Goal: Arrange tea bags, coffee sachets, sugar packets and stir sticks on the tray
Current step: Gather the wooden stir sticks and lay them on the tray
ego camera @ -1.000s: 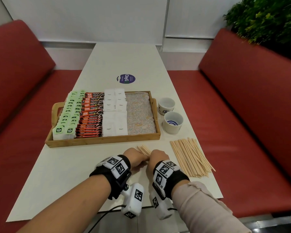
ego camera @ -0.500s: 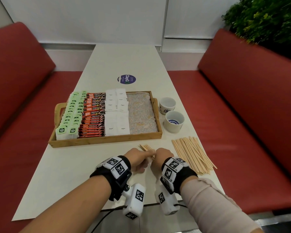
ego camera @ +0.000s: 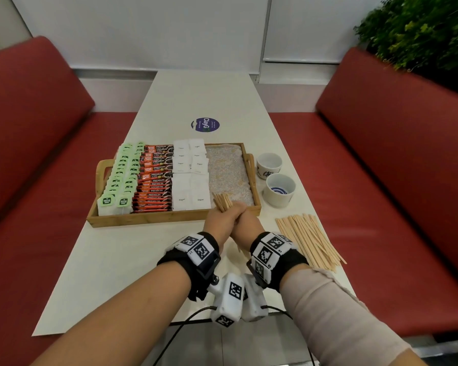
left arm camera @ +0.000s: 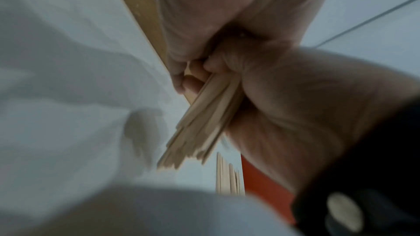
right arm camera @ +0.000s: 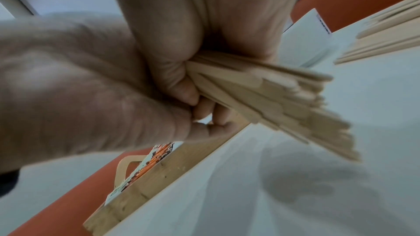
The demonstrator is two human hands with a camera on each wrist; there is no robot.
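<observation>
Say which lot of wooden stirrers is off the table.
The bundle gripped by the left hand and right hand by the tray; the other lot lies spread on the table.

Left hand point(ego camera: 220, 220), right hand point(ego camera: 245, 224) touching, both fisted round stick bundle point(ego camera: 222, 202), forearms converging.

Left hand point(ego camera: 220, 220) and right hand point(ego camera: 246, 220) carried the stick bundle point(ego camera: 221, 201) up and forward; its tips now poke over the tray point(ego camera: 148, 220) just ahead.
</observation>
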